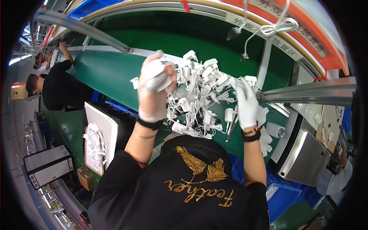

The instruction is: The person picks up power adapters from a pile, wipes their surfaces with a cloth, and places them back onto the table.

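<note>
Clasping a white item (159,82), too blurred to identify, the left hand (156,78) is curled above the left edge of one heap of white adapters (191,94) on the green counter (105,63). The gloved right hand (245,97) reaches over the heap's right edge, fingers extended and close together; whether they pinch anything, I cannot tell. Dark printed characters mark one white strip (276,46) and one orange bin (310,30); gold lettering (199,193) sits below two gold plume shapes (191,163) on the black shirt (142,195). The adapters number well over ten, overlapping too much for an exact count. Two white cords (278,27) hang overhead, and one white canister (274,129) lies right of the right wrist.
</note>
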Available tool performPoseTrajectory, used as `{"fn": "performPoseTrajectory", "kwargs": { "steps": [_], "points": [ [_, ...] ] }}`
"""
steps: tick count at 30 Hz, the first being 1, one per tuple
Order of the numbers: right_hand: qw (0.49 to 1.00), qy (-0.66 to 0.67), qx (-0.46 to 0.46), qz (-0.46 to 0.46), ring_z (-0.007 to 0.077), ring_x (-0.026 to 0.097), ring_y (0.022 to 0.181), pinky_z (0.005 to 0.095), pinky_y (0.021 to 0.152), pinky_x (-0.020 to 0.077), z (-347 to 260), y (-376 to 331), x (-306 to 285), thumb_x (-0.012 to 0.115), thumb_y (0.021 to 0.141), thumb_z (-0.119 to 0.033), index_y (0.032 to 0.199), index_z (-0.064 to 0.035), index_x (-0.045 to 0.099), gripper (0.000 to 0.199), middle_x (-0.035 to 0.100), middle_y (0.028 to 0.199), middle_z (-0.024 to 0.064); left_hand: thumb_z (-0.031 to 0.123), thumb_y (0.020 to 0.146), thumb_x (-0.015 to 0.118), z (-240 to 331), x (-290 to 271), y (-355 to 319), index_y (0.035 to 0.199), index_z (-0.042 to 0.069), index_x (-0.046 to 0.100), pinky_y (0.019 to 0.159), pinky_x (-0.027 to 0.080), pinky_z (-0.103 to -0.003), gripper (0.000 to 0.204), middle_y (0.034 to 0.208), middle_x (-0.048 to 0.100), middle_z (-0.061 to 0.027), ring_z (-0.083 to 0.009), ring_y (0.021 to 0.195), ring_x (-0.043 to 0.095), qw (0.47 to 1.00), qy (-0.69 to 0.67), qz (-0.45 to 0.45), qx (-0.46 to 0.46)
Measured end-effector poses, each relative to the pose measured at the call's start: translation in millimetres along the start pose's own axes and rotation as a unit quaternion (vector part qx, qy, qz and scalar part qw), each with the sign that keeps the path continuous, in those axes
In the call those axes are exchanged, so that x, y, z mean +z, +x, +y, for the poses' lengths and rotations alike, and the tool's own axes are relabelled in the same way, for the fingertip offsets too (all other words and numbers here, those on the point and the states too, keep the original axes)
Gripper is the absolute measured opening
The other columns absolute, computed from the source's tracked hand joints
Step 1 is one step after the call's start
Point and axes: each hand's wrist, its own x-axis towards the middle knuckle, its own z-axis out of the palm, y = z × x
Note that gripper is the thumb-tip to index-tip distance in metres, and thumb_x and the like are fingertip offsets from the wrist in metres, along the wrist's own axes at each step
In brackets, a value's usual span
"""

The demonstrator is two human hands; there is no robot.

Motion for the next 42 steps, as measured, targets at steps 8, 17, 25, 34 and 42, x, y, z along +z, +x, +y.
{"fn": "performPoseTrajectory", "kwargs": {
  "steps": [8, 17, 25, 34, 42],
  "points": [
    [0.948, -0.311, 0.033, -0.056, 0.0362, 0.066, 0.102, 0.0426, 0.086, 0.0516, 16.3, 103.9, 110.2, 0.057, 0.087, -0.048, 0.127, -0.0062, 0.059, 0.058, 0.068, 0.111, 0.0195, 0.007, 0.077, 0.066, 78.7, -28.1, -51.1, 0.143, 0.006, 0.031, 0.061, 0.043, -0.025, 0.074, 0.108, 0.048, -0.0132, -0.0188, 0.087, 0.047, 0.970, -0.203, -0.121, 0.052],
    [0.829, -0.531, 0.116, -0.129, 0.0339, 0.066, 0.104, 0.0418, 0.088, 0.0521, 7.9, 138.2, 156.4, 0.057, 0.086, -0.041, 0.119, -0.0083, 0.065, 0.047, 0.068, 0.114, 0.0179, 0.005, 0.076, 0.072, 102.7, -39.6, -72.4, 0.147, 0.007, 0.026, 0.073, 0.048, -0.029, 0.084, 0.109, 0.051, -0.0118, -0.0209, 0.096, 0.051, 0.985, -0.097, -0.043, 0.136],
    [0.920, -0.384, -0.021, -0.077, 0.0358, 0.066, 0.101, 0.0420, 0.085, 0.0524, 57.0, 130.8, 126.5, 0.057, 0.089, -0.029, 0.124, -0.0053, 0.061, 0.042, 0.068, 0.114, 0.0158, 0.002, 0.076, 0.074, 49.9, -63.7, -64.4, 0.150, 0.006, 0.024, 0.070, 0.053, -0.026, 0.090, 0.113, 0.059, -0.0105, -0.0216, 0.094, 0.063, 0.985, 0.166, 0.053, 0.014],
    [0.852, 0.479, 0.041, -0.208, 0.0256, 0.067, 0.079, 0.0378, 0.071, 0.0588, -102.9, -39.2, 49.7, 0.058, 0.094, -0.016, 0.153, -0.0035, 0.008, 0.078, 0.055, 0.121, 0.0215, -0.003, 0.076, 0.072, 14.0, -53.0, -71.9, 0.153, 0.006, 0.018, 0.082, 0.053, -0.029, 0.095, 0.126, 0.053, -0.0100, -0.0205, 0.101, 0.062, 0.982, 0.144, 0.001, -0.120],
    [0.911, 0.337, 0.111, -0.211, 0.0235, 0.066, 0.093, 0.0350, 0.073, 0.0597, -104.5, -97.3, 32.5, 0.069, 0.083, -0.003, 0.153, -0.0054, 0.013, 0.090, 0.052, 0.129, 0.0176, -0.016, 0.080, 0.060, 0.5, -8.8, -75.7, 0.153, 0.007, 0.018, 0.098, 0.046, -0.032, 0.087, 0.134, 0.046, -0.0110, -0.0202, 0.119, 0.054, 0.975, 0.060, -0.161, -0.142]
  ]
}}
